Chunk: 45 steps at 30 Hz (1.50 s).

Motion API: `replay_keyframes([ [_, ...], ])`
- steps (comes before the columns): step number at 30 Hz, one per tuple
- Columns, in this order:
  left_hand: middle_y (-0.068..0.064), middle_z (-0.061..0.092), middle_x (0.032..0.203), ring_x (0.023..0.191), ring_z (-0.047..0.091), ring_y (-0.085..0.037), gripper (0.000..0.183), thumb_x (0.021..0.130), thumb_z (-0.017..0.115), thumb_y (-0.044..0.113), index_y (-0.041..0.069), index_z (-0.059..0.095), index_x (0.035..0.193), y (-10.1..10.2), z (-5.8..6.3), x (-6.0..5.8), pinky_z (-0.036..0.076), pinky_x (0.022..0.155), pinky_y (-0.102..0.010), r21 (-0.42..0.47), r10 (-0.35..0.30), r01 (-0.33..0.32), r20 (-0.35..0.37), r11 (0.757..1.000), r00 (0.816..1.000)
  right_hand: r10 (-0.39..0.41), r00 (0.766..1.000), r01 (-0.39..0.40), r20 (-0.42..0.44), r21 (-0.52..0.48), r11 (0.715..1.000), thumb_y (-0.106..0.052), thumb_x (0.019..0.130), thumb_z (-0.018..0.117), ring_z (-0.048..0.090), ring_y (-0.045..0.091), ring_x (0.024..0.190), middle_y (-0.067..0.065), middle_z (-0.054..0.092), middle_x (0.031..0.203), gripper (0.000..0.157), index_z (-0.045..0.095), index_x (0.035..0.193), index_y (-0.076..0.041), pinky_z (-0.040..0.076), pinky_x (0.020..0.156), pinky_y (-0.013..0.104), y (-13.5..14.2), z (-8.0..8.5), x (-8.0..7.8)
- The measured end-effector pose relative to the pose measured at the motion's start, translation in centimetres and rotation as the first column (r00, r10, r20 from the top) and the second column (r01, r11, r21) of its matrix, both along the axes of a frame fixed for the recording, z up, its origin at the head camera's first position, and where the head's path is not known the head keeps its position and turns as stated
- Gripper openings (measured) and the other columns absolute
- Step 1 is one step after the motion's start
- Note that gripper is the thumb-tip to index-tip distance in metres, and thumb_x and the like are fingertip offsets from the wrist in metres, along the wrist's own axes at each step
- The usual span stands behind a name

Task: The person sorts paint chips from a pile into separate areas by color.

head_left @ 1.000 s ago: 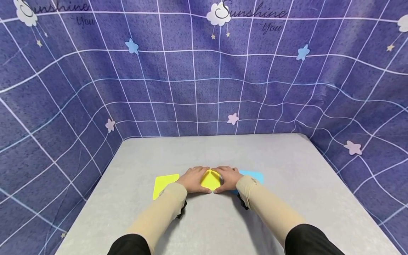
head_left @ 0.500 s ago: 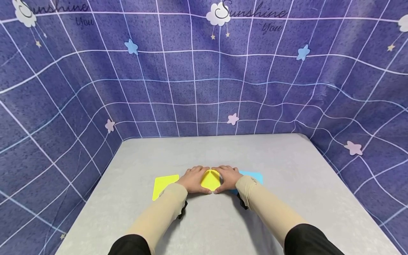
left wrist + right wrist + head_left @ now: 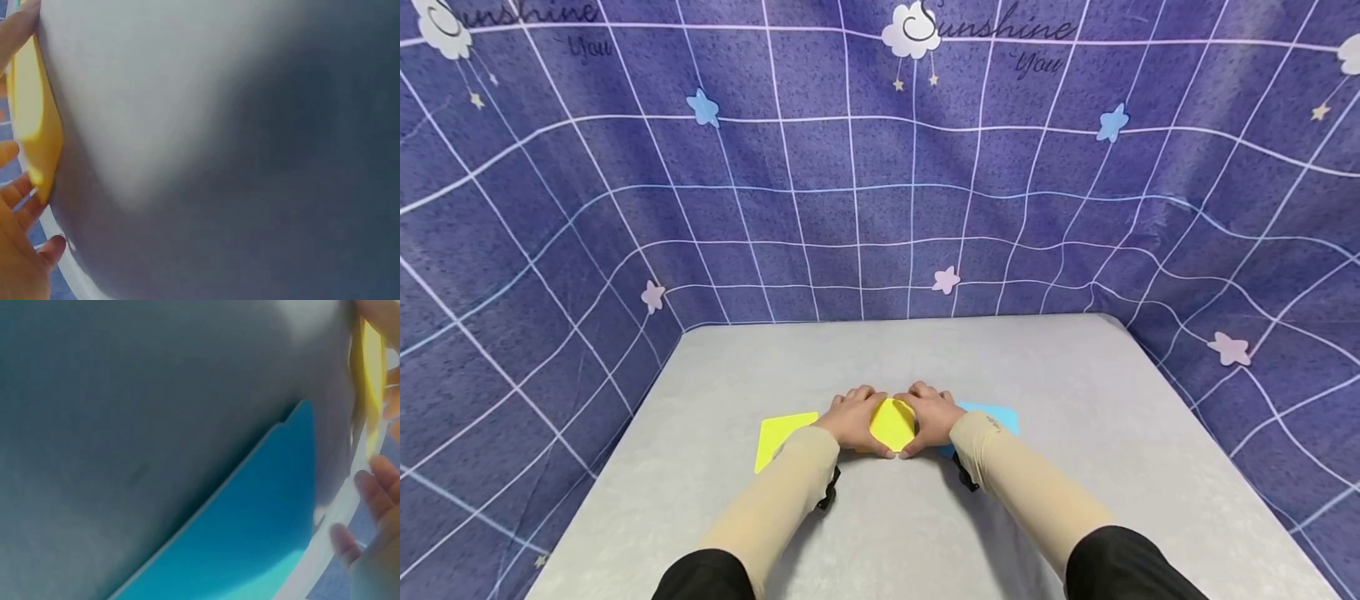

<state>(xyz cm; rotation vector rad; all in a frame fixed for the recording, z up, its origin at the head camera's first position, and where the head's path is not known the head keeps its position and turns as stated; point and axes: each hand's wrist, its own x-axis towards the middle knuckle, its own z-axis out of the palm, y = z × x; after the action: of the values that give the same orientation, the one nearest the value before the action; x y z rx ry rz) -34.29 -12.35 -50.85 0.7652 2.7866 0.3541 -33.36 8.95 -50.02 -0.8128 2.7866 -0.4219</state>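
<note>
In the head view, both hands meet at the middle of the grey table over a yellow flat piece. My left hand grips its left side, thumb at the near edge and fingers at the far edge. My right hand holds the right side the same way, with the thumbs close together. The left wrist view shows the yellow piece slightly bent between thumb and fingers. Its outer parts are hidden under the hands. A second yellow sheet lies left of the left wrist. A blue sheet lies behind the right wrist.
The grey table ends at the back against a purple gridded curtain that also hangs at both sides. In the right wrist view, the blue sheet lies flat below the right hand.
Both hands keep their hold on the yellow piece. The fingers at its far edge have lifted slightly, and the head view has shifted a little.
</note>
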Motion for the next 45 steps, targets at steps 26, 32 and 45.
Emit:
replay_keyframes([
  [26, -0.008, 0.054, 0.148, 0.137, 0.048, -0.024, 0.109, 0.071, 0.080, 0.074, 0.011, 0.047, 0.154, -4.9, 1.1, 1.6, 0.037, 0.108, -0.055, 0.019, 0.003, 0.001, -0.183, 1.000, 0.983, 0.087, 0.993, -0.088, -0.082, -0.013, 0.996, -0.061, 0.078, 0.085, 0.046, 0.031, 0.140, 0.010, 0.051, 0.153, 0.106, 0.039, 0.160, -0.013, 0.038, 0.106, 0.057, -2.8, 1.2, 0.1],
  [32, -0.007, 0.054, 0.148, 0.136, 0.049, -0.025, 0.110, 0.070, 0.078, 0.076, 0.012, 0.047, 0.154, -6.2, 0.9, 1.9, 0.037, 0.108, -0.055, 0.027, 0.004, 0.001, -0.177, 1.000, 0.984, 0.101, 0.993, -0.100, -0.067, 0.016, 0.995, -0.063, 0.078, 0.083, 0.044, 0.029, 0.142, 0.008, 0.048, 0.155, 0.104, 0.039, 0.160, -0.016, 0.037, 0.108, 0.058, -4.1, 1.4, 0.3],
  [45, -0.010, 0.051, 0.151, 0.141, 0.046, -0.030, 0.112, 0.072, 0.079, 0.074, 0.010, 0.044, 0.157, -9.0, 1.6, 3.7, 0.031, 0.114, -0.062, -0.013, 0.045, -0.047, -0.135, 0.999, 0.990, 0.127, 0.991, -0.126, -0.034, 0.035, 0.991, -0.063, 0.080, 0.081, 0.043, 0.031, 0.143, 0.008, 0.046, 0.156, 0.102, 0.038, 0.161, -0.017, 0.032, 0.113, 0.062, -7.3, 1.4, 1.2],
])
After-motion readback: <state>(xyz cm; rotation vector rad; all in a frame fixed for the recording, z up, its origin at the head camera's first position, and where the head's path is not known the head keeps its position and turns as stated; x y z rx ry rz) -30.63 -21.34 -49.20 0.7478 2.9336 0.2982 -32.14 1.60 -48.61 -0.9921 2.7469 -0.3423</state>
